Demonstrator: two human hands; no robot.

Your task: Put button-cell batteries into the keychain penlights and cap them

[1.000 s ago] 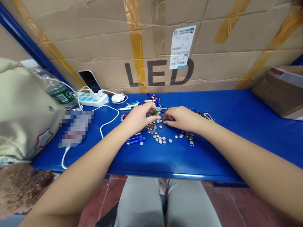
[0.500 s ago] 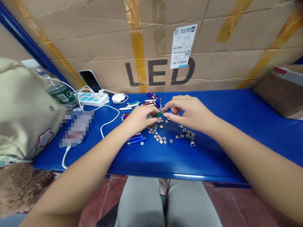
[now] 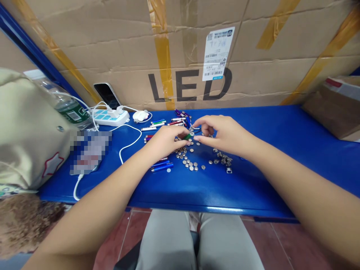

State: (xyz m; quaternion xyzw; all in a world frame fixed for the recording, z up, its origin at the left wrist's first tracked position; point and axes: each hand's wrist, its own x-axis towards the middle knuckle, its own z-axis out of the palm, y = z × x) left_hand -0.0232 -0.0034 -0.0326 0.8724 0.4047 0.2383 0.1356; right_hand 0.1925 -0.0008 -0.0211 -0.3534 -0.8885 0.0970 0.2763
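My left hand (image 3: 165, 140) is closed round a small green tube (image 3: 188, 136) just above the blue shelf (image 3: 281, 142). My right hand (image 3: 222, 133) is raised beside it, fingers pinched at the tube's open end, apparently on a button cell I can barely see. Below both hands lie several loose button cells (image 3: 189, 162) and small metal end caps (image 3: 223, 161). Blue and red tubes (image 3: 161, 167) lie under my left wrist, and more coloured tubes (image 3: 176, 120) lie behind the hands.
A white power strip (image 3: 111, 117) with cables, a phone (image 3: 106, 95) leaning on the big LED cardboard box (image 3: 253, 71), a water bottle (image 3: 66, 107) and a beige bag (image 3: 25, 131) fill the left. Another carton (image 3: 334, 108) sits at the right.
My right hand lifted off the pile of cells and came up to the end of the green tube in my left hand, where it now stays. The left hand barely moved.
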